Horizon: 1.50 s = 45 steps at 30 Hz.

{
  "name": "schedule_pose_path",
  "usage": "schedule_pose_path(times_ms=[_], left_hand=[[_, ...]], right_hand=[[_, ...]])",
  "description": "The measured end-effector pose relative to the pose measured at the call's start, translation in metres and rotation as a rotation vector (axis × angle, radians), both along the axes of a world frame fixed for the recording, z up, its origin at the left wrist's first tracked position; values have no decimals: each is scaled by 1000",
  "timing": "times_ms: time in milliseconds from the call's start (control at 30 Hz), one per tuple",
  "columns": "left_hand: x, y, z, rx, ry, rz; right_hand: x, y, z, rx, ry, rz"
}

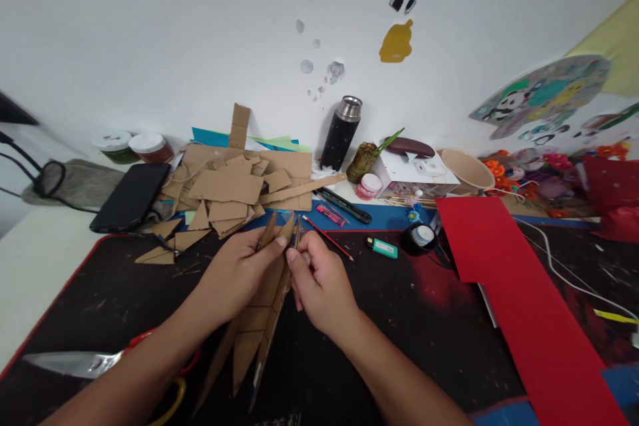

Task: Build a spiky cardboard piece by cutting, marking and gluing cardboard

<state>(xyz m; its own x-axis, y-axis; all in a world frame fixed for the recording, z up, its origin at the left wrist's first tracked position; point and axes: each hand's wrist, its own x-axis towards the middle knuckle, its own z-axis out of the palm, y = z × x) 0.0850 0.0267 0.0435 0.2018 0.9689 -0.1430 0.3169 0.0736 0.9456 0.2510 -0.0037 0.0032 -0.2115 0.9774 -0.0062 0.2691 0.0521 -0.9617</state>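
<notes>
A long folded cardboard piece (pixel 249 321) with pointed ends and dark drawn lines lies lengthwise between my hands over the dark mat. Around its far part my left hand (pixel 234 273) is closed, the thumb pressed on the cardboard. My right hand (pixel 319 283) pinches the far right edge of the same piece, thumb against fingers. Part of the cardboard is hidden behind the left hand. Under my left forearm lie large scissors (pixel 74 364), their red and yellow handles partly covered.
A heap of cardboard scraps (pixel 227 186) stands behind my hands, beside a black phone (pixel 132 196). Farther back is a black thermos (pixel 341 133). A red pencil (pixel 329 238), a green lighter (pixel 382 247) and a red sheet (pixel 519 299) lie to the right.
</notes>
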Motion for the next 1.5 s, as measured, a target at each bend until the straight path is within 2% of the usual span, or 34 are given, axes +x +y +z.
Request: schedule_pose_path(times_ms=[1500], left_hand=[[-2,0,-2,-4,-44,-9]], right_hand=[[-1,-1,-1,15,16,-7]])
